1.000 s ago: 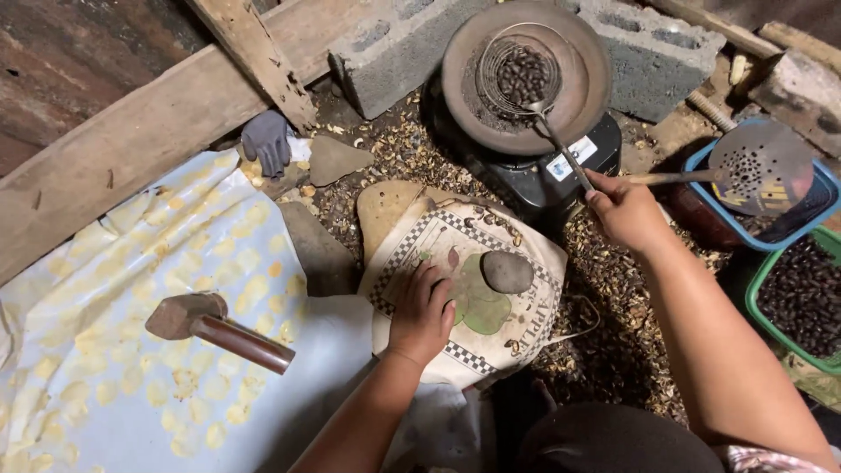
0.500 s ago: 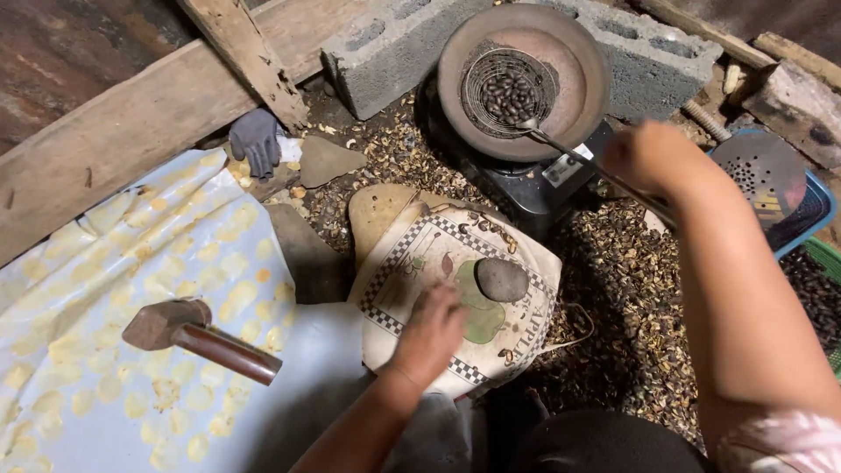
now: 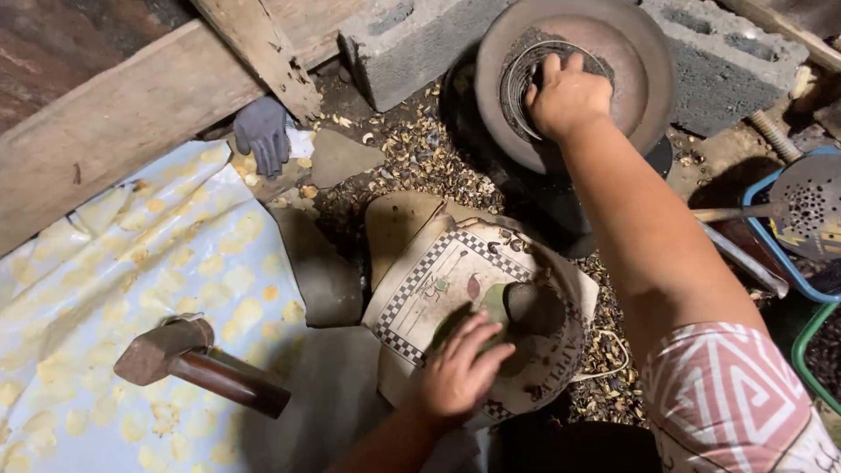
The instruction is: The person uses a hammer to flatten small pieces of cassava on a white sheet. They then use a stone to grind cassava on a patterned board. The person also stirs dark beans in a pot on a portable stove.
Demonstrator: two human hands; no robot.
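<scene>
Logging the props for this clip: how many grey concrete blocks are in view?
2. One grey concrete block lies left of the round metal pan; the other grey concrete block lies right of it, partly behind. More may be hidden.

Right hand (image 3: 568, 95) reaches into pan (image 3: 631, 52); left hand (image 3: 460, 372) presses cloth (image 3: 438, 271).

A cloth-covered block (image 3: 477, 298) is positioned at lower centre, with a stone (image 3: 532, 308) resting on top of it. The left hand (image 3: 460, 372) is laid flat on the cloth, just beside the stone. Behind the block, a round pan (image 3: 639, 61) is seated on a burner (image 3: 561, 197), and the right hand (image 3: 568, 96) is placed inside the pan on a wire sieve (image 3: 519, 74). Concrete blocks (image 3: 403, 44) are located behind the pan. A hammer (image 3: 197, 363) is laid on a sheet (image 3: 114, 280) to the left. A glove (image 3: 261, 133) lies behind the sheet, against a plank (image 3: 114, 114). A perforated ladle (image 3: 802, 208) rests over a basket (image 3: 771, 236) at far right.
</scene>
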